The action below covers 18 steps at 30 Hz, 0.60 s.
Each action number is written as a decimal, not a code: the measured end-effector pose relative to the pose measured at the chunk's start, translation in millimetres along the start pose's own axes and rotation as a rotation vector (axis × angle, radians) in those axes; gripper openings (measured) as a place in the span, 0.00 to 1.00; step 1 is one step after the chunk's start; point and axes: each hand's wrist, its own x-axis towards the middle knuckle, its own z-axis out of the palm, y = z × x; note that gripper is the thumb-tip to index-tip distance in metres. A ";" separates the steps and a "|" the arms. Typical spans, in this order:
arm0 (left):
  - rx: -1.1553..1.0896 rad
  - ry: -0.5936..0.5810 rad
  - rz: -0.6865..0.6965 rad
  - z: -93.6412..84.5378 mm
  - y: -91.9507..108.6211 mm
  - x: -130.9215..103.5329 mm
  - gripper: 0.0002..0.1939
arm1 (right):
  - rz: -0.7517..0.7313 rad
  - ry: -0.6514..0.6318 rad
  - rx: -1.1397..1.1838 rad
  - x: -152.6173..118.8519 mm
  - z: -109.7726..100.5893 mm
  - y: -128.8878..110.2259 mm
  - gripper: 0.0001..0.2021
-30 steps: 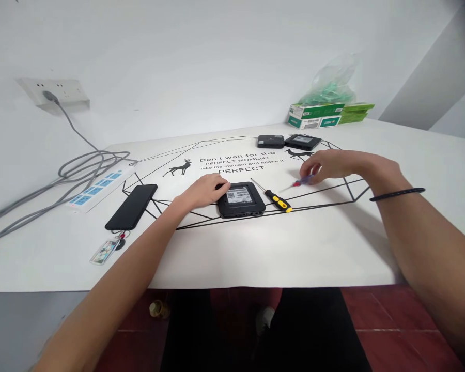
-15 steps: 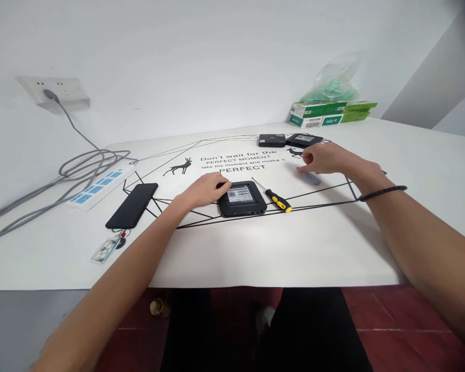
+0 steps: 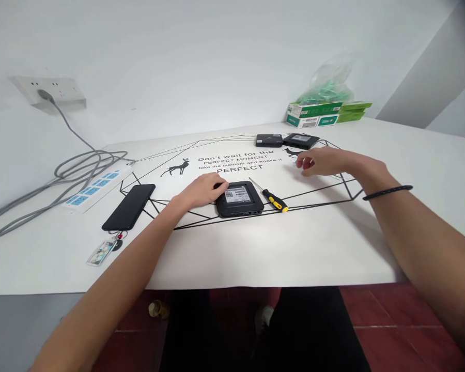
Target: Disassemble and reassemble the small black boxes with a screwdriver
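Note:
A black set-top box lies label side up on the white table, its port edge facing me. My left hand grips its far left corner, thumb on top and fingers closed at the edge. Just right of the box rests a screwdriver with a black and yellow handle, tip pointing away. My right hand hovers low over the table farther right, its fingers curled together. A small pale bit shows at its fingertips, too small to name.
Two more black boxes, one beside another, lie farther back. Green and white cartons under a plastic bag stand by the wall. At left are a phone with a keychain, a power strip and grey cable.
My right hand has turned slightly and its fingers have curled in. The bluish-grey thing beneath it no longer shows. My left hand stays on the box; the view has shifted slightly.

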 end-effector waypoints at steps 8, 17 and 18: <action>-0.008 -0.007 -0.010 -1.8 2.8 -1.1 0.20 | 0.139 0.021 -0.009 4.8 0.8 3.0 0.16; 0.000 -0.006 -0.005 0.2 0.0 0.0 0.20 | -0.262 -0.110 0.072 3.2 5.2 -28.6 0.06; -0.001 -0.006 -0.004 0.2 0.0 0.1 0.20 | -0.266 -0.122 0.061 4.1 5.7 -30.5 0.05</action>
